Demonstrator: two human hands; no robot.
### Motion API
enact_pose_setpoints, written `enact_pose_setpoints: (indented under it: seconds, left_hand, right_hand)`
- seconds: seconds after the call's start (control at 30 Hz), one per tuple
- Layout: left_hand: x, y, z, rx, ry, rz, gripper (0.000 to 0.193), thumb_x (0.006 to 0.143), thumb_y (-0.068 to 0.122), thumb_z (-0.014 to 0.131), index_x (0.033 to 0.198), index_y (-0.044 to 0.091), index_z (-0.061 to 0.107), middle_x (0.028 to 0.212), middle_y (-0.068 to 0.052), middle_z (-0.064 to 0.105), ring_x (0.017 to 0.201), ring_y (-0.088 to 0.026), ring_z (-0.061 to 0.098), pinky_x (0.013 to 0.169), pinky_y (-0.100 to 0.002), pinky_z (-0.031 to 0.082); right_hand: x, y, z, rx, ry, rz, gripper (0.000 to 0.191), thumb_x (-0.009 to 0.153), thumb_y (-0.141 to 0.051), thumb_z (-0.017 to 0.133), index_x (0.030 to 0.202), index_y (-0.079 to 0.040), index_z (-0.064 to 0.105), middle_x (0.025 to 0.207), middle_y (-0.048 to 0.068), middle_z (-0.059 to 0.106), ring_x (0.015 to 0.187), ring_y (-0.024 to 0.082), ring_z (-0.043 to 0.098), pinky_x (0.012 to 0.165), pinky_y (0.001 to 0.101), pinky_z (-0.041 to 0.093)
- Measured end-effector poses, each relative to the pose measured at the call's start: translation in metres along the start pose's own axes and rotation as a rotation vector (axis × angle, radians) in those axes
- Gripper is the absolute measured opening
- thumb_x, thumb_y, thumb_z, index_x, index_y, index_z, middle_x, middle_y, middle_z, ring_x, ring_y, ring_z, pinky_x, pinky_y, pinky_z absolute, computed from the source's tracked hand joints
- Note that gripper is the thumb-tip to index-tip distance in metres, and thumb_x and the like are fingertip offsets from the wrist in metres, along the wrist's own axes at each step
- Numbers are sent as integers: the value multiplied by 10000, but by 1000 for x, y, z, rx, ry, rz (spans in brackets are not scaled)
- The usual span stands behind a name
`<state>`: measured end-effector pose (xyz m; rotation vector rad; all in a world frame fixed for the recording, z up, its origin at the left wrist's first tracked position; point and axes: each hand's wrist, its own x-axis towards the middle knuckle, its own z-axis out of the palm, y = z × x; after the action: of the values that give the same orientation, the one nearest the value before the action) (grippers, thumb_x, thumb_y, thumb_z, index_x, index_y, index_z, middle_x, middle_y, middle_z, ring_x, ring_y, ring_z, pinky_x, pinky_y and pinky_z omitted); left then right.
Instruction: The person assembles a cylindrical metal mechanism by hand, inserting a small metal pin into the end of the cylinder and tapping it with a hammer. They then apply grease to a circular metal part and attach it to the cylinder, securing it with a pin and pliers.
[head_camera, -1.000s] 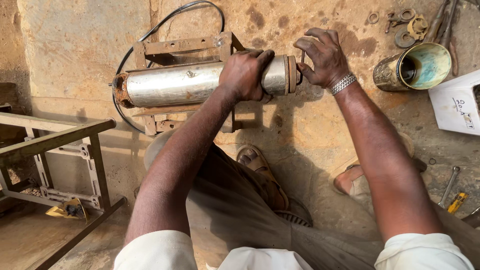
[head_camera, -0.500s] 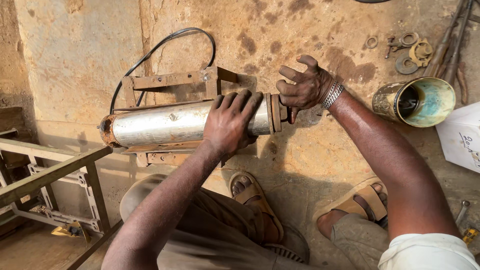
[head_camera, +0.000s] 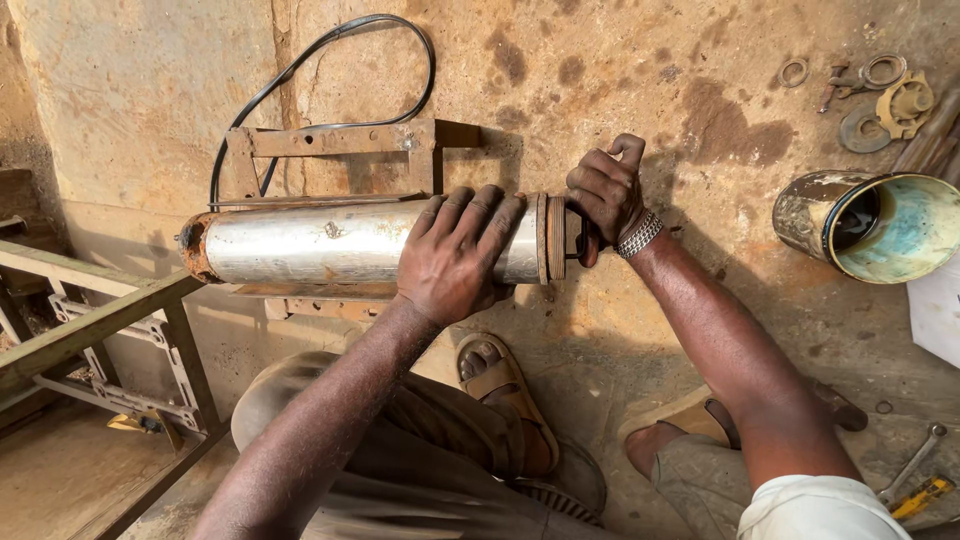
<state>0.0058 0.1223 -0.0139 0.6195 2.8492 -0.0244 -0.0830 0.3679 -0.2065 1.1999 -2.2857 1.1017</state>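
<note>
Two sandals (head_camera: 500, 385) are being worn on a rough, dusty floor (head_camera: 640, 90), brown and marked with dark stains. A grey metal frame (head_camera: 95, 320) is standing at the near left. At the near right, a spanner (head_camera: 912, 462) is lying flat on the floor.

Farther out, a long, shiny metal tube (head_camera: 310, 243) is being held lying on its side on a rusty metal stand (head_camera: 340, 140). The left hand (head_camera: 460, 255) is being pressed flat over the top of the tube, fingers spread wide. The right hand (head_camera: 605, 195) is being closed tight around the rusty round end cap (head_camera: 556, 237) at the tube's right end.

A black cable (head_camera: 330, 45) is looping up behind the stand. To the right, an old open can (head_camera: 870, 225), blue-green inside, is lying on its side. Beyond it, small rusty rings (head_camera: 885, 70) are lying scattered.
</note>
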Motion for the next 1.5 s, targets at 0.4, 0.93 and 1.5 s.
enact_pose_setpoints:
  seconds: [0.4, 0.93, 1.5]
  left_hand:
    - [-3, 16, 2, -73, 150, -118, 1071, 654, 519, 904, 1540, 208, 389, 1480, -135, 498, 1354, -372, 485, 1162, -555, 376]
    - [14, -26, -44, -11, -38, -38, 1065, 562, 796, 860, 1418, 304, 463, 1433, -30, 592, 1329, -264, 548, 1232, -628, 170]
    - [17, -1, -49, -36, -120, -115, 1183, 514, 679, 942, 1505, 250, 459, 1461, -133, 567, 1276, -377, 584, 1043, -528, 487]
  right_hand:
    - [6, -58, -10, 153, 35, 273, 647, 1016, -692, 261, 828, -138, 536, 844, 49, 560, 796, 241, 548, 865, 448, 293]
    - [-13, -130, -27, 420, -296, 946, 536, 1085, -500, 338, 884, -121, 661, 732, 47, 752, 610, 137, 731, 575, 334, 578]
    - [-5, -92, -16, 376, 237, 515, 132, 974, 6, 687, 1103, -18, 709, 1088, 139, 764, 993, 256, 765, 865, 368, 643]
